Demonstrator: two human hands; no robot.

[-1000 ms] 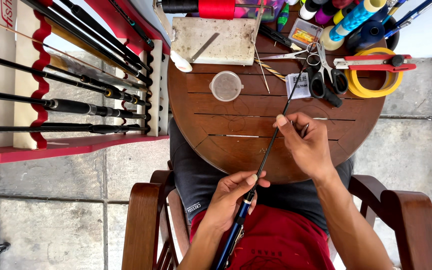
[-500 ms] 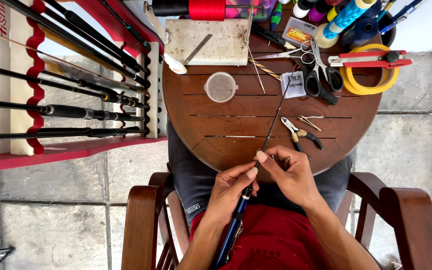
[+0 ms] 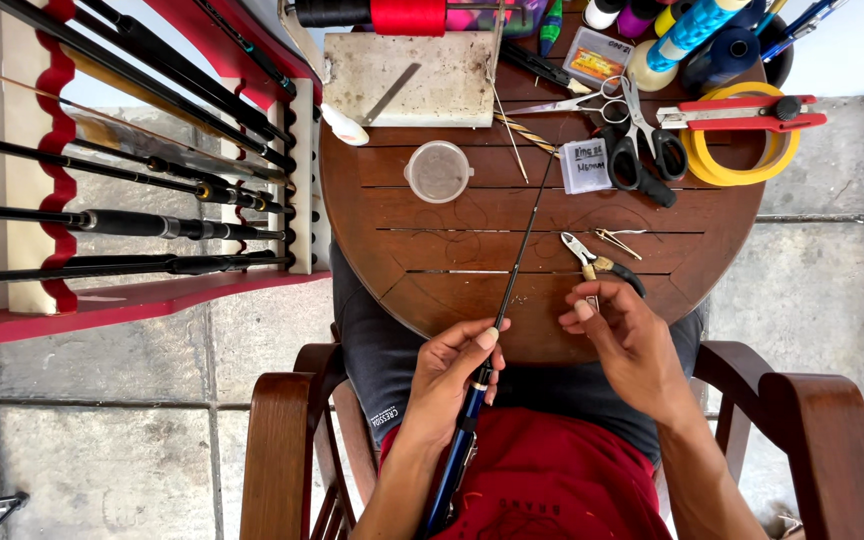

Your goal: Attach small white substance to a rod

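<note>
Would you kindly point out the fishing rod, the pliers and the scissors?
fishing rod (image 3: 518,262), head view, on the thin black shaft.
pliers (image 3: 588,255), head view, near the pivot.
scissors (image 3: 636,128), head view, at the blades' pivot.

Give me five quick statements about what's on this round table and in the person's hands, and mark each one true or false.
1. The left hand grips a thin dark fishing rod. True.
2. The right hand holds the black-handled scissors. False: the scissors lie on the round wooden table, far from it; the hand pinches something small that I cannot make out.
3. A small clear round container sits on the table. True.
4. The pliers lie just beyond the right hand. True.
5. The rack of rods stands on the person's right. False: it is on their left.
</note>
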